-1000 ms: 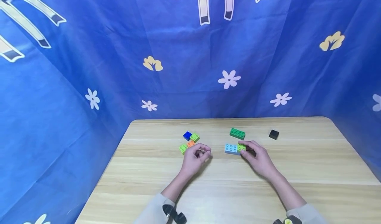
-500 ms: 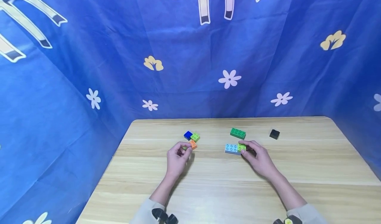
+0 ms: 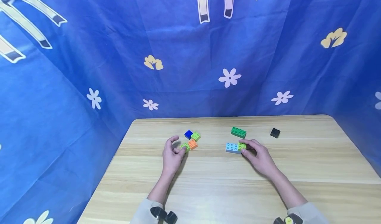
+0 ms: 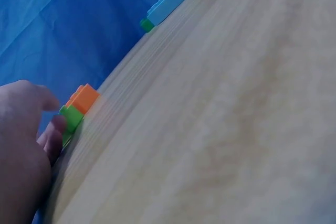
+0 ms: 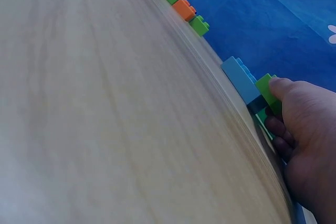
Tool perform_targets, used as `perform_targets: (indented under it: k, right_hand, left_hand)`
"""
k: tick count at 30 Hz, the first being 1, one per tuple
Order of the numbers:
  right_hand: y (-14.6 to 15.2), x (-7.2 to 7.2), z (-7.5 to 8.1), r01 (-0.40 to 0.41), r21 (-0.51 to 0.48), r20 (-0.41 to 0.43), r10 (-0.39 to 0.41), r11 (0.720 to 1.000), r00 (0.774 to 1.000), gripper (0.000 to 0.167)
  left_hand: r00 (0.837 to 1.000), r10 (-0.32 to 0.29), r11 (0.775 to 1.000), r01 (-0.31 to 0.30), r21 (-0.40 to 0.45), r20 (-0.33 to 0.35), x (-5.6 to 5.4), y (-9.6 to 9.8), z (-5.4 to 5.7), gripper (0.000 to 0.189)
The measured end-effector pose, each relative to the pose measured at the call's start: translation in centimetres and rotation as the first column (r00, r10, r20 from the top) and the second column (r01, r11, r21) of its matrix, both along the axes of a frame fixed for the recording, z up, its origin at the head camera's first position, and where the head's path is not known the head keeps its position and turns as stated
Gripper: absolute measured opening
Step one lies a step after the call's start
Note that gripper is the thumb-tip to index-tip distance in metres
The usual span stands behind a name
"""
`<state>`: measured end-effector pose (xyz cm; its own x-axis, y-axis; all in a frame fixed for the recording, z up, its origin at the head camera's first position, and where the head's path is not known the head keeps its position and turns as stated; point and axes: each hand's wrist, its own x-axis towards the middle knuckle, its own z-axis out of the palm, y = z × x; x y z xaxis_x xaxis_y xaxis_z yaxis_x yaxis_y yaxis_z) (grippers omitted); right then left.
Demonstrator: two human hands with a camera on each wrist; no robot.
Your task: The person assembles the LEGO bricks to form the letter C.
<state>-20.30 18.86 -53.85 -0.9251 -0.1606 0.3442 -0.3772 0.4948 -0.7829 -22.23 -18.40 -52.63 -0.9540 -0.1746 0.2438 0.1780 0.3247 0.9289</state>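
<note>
My right hand (image 3: 261, 159) pinches a lime green toy building brick (image 3: 242, 146) between thumb and fingers. That brick stands at the right end of a light blue brick (image 3: 231, 147), higher than it in the left wrist view. At the left, my left hand (image 3: 172, 156) is beside a second lime green brick (image 3: 185, 146), its thumb right at the brick and its index finger raised away. An orange brick (image 3: 192, 144) sits against that lime brick's right side. In the left wrist view the left hand (image 4: 23, 140) partly covers the lime brick (image 4: 72, 116).
Behind the orange brick are a dark blue brick (image 3: 189, 134) and another lime green brick (image 3: 195, 136). A dark green brick (image 3: 238, 132) lies beyond the light blue one. Farther right is a black brick (image 3: 275, 133). Blue patterned cloth (image 3: 190, 85) rises behind the wooden table (image 3: 214, 191).
My left hand has moved left, from over the right side of the orange brick to the lime brick's left, and its index finger has spread from the thumb. The right hand stays put.
</note>
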Motion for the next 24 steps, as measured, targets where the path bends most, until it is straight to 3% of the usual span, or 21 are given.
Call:
perform_targets:
  k: [6,24]
  right_hand:
    - [0.05,-0.01,-0.10,0.006,0.005,-0.014,-0.005,1.000,1.000,0.036]
    - [-0.02,-0.08,0.16,-0.006,-0.008,-0.011,0.006,1.000,1.000,0.036]
  left_hand:
    - [1.000,-0.013,0.996,0.014,-0.084,0.013,0.16,0.17,0.03,0.043]
    - [0.997,-0.013,0.993,0.022,-0.113,0.079,0.35,0.36,0.66,0.041]
